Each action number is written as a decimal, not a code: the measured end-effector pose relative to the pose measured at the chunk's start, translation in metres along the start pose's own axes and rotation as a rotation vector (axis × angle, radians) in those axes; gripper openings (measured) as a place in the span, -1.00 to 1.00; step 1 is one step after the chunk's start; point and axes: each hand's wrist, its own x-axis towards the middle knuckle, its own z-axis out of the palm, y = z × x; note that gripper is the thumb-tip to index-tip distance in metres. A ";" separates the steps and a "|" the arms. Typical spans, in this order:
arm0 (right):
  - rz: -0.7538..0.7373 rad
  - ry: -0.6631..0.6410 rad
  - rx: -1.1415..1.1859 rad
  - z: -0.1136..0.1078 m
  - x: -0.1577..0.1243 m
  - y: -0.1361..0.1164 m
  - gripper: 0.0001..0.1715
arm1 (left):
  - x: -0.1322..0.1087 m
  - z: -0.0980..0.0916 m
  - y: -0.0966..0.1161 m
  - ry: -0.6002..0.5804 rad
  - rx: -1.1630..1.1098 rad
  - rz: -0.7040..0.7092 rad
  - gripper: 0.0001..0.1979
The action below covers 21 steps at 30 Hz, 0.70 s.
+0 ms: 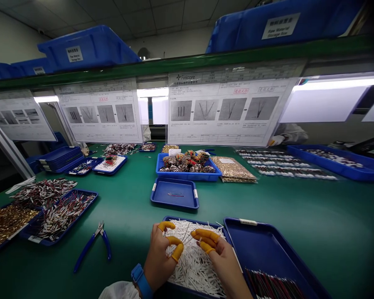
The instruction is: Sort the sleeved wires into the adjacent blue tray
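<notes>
Risk of tangling or dragging loose the white-sleeved wires (193, 265) heaped in the blue tray (174, 219) from a hasty pull on the thin strands (186, 234), seemingly pinched between the left hand (157, 259) and right hand (218, 259) just above the heap.

Brand: "Finicore", printed with a small logo at the top of the big paper sheet (227, 114) in front of me.

Right box label: "Raw Material Storage Box", under Chinese characters, on the white card (280, 25) of the blue bin (318, 23) on the shelf.

Left box label: the same words I can read on the small white card (74, 54) of the other blue bin (93, 47).

Red words: a small red marking (240, 91) stands on the big sheet, but it is too small for me to read.

Sheet rows: the small print is also too small to read.

Tray tag: the white tag (248, 221) on the blue tray (268, 253) beside my hands shows nothing that I can read.
</notes>
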 end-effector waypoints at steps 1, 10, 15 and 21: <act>-0.002 -0.019 -0.020 0.002 -0.001 0.000 -0.65 | 0.000 0.000 0.000 -0.006 -0.002 0.002 -0.91; -0.111 0.081 -0.178 -0.006 0.005 0.002 -0.58 | -0.001 0.001 -0.002 -0.057 -0.015 0.000 -0.91; -0.166 0.126 -0.307 -0.012 0.007 0.003 -0.63 | 0.000 0.000 -0.002 -0.073 -0.025 -0.013 -0.91; -0.203 0.078 -0.414 -0.017 0.010 0.009 -0.68 | 0.000 0.000 -0.006 -0.080 -0.033 -0.030 -0.92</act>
